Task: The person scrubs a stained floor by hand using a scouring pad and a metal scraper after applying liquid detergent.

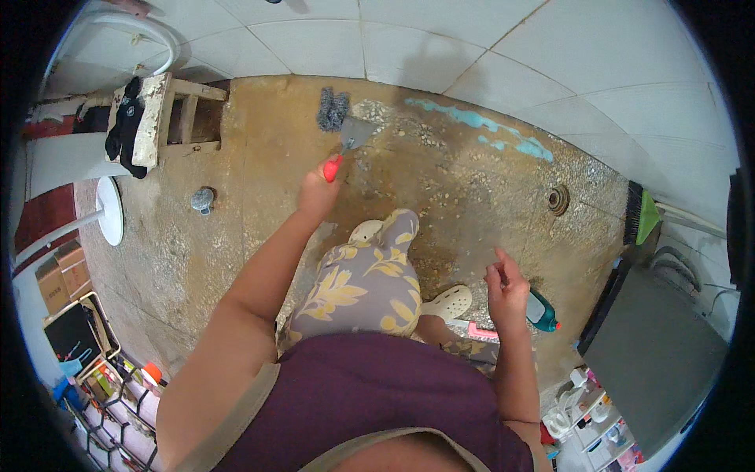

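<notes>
In my left hand (318, 187) is a scraper with a red handle (332, 169) and a flat metal blade (358, 131). The blade rests on or just above the wet brown pebbled floor (413, 177). Touching or just past its edge lies a grey scouring pad (333, 110), perhaps a wire one. My right hand (507, 289) hangs with the index finger stretched out and nothing visible in it. Beside that hand lies a dark green bottle (541, 311) with a red tip. A pink-handled tool (482, 331) is partly hidden near my right wrist.
Turquoise liquid (489, 127) streaks the floor along the tiled wall (424, 50). A floor drain (558, 200) is at right, a metal drain piece (203, 200) at left. A worn stool (154, 121) carries dark cloth. A green broom (647, 218) stands by a grey panel (655, 348).
</notes>
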`<state>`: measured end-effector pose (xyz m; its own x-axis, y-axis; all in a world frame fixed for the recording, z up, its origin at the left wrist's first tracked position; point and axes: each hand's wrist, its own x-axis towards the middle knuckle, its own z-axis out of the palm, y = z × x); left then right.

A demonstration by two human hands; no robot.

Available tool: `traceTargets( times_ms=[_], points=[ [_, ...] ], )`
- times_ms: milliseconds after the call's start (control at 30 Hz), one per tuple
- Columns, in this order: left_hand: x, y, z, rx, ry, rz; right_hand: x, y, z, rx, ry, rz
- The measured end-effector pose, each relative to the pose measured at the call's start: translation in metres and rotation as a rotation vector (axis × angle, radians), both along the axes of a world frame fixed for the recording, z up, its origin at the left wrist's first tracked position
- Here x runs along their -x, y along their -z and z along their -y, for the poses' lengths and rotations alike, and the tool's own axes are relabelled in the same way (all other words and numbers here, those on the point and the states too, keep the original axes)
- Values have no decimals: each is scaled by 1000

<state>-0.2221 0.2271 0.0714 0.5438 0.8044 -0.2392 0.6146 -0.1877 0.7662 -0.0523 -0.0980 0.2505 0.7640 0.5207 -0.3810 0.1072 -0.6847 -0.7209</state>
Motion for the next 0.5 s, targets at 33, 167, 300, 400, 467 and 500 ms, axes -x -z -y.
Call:
traceTargets(
  times_ms=[33, 167, 300, 400, 467, 500],
  points=[
    [-13, -7, -1, 9, 5, -6, 1, 2, 5, 38, -26, -2],
    [-53, -5, -5, 83, 6, -271, -2, -6, -15, 14, -50, 22],
    [-53, -27, 7, 127, -66, -37, -5, -17, -15, -80, 20, 36],
    [-34, -9, 15, 25, -22, -11, -6, -18, -5, -134, 58, 54],
    [-64, -9, 3, 16, -41, -95, -6, -12, -1, -141, 69, 39],
    [-73, -10, 1, 5, -52, -180, -6, -8, -1, -127, 104, 5]
  ],
)
